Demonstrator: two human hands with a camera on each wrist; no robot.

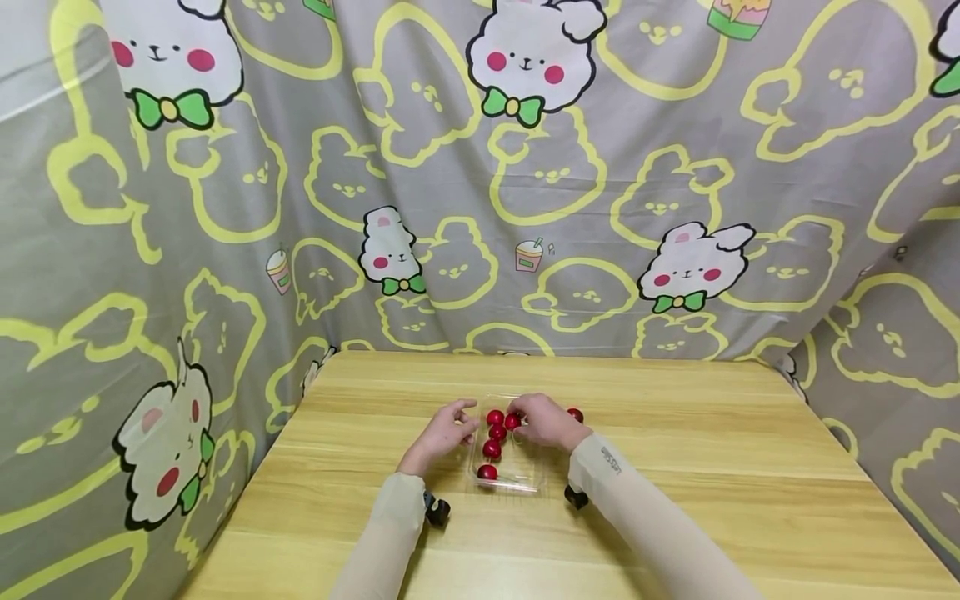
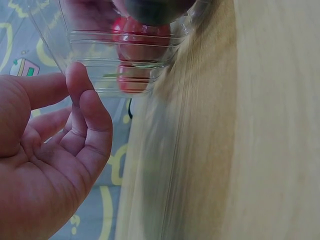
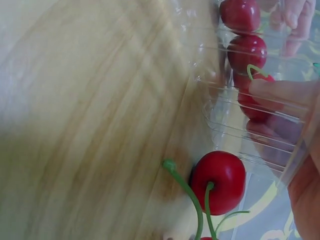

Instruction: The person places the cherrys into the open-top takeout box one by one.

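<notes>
Cartoon-bunny curtain (image 1: 525, 208) wraps the back and both sides; wooden table (image 1: 712, 467) fills the foreground. Clear plastic tray (image 1: 525, 479) sits mid-table, a line of red cherries (image 1: 491, 448) inside it, and one more cherry (image 1: 575, 414) out on the wood just past the tray's far right corner; the right wrist view shows that loose cherry (image 3: 220, 182) with green stems, lying against the tray's outer wall. Left hand (image 1: 444, 433) rests at the tray's left edge, fingers loosely curled, palm empty in the left wrist view (image 2: 55, 165), close to the tray wall but contact not clear. Right hand (image 1: 547, 421) is over the tray's far end, fingertips down among the top cherries, one fingertip (image 3: 280, 92) pressed at a cherry through the clear wall; can't tell whether it actually pinches one. Hands sit apart, one each side of the tray. Judgement: step looks like loading cherries into the tray, mostly done, one left outside. Next move would need the right hand to free up, reach slightly right, and pinch the stray by stem or body while the left steadies the tray.
</notes>
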